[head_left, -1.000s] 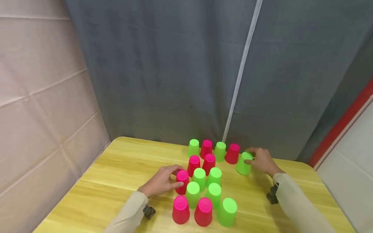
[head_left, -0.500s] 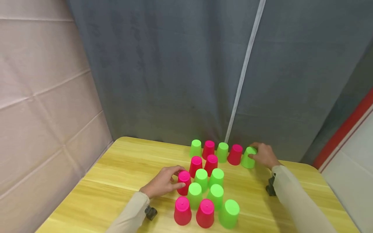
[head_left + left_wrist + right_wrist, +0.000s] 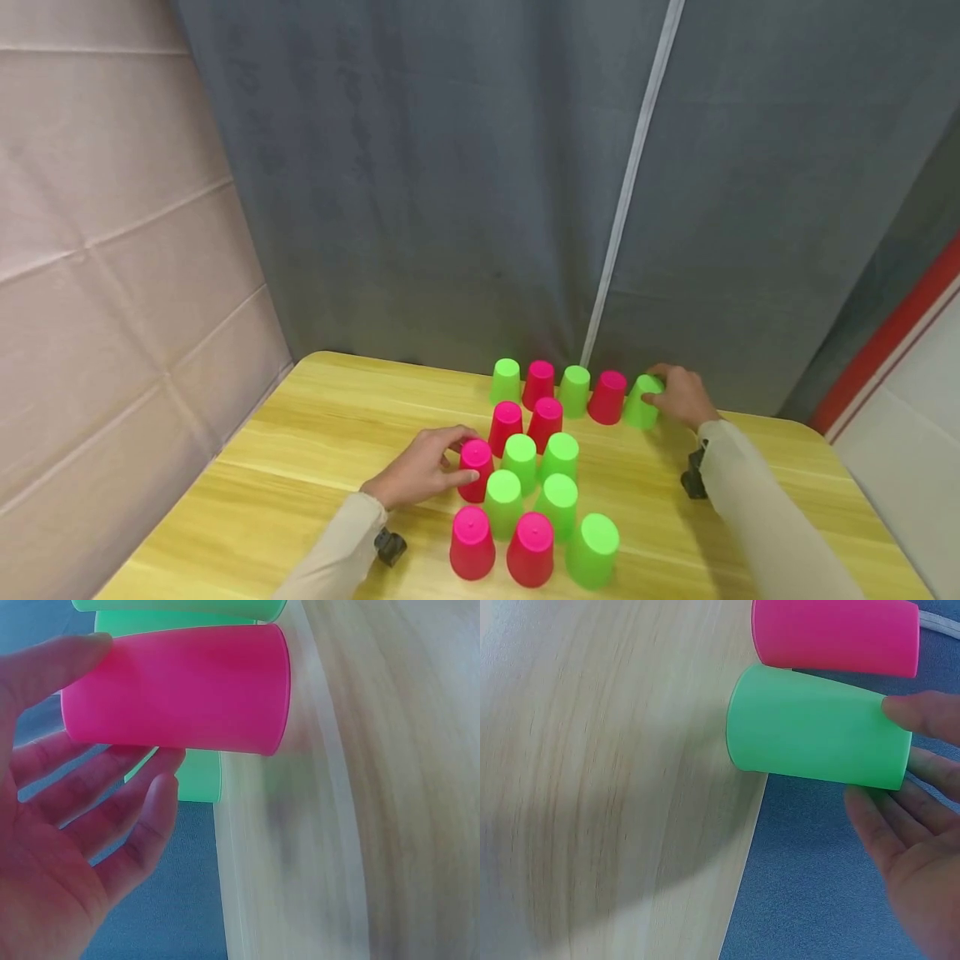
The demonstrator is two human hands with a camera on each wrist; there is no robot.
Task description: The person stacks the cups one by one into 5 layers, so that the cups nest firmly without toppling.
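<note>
Upside-down pink and green plastic cups stand on a yellow wooden table [image 3: 300, 467]. My left hand [image 3: 438, 462] grips a pink cup [image 3: 476, 468] at the left side of the middle cluster; in the left wrist view the thumb lies on this pink cup [image 3: 180, 690] and the fingers [image 3: 120, 795] curl under it. My right hand [image 3: 678, 396] holds a green cup [image 3: 642, 402] standing at the right end of the back row. In the right wrist view the thumb rests on the green cup [image 3: 817, 731], beside a pink cup [image 3: 836, 634].
The back row runs green [image 3: 506, 380], pink [image 3: 539, 383], green [image 3: 574, 390], pink [image 3: 607, 397]. Several more cups cluster in front, with two pink and one green [image 3: 594, 550] nearest me. A grey curtain [image 3: 450, 208] hangs behind the table, and a beige padded wall is on the left.
My right hand has carried the green cup back and to the right, setting it at the end of the back row. The left hand has stayed on its pink cup.
</note>
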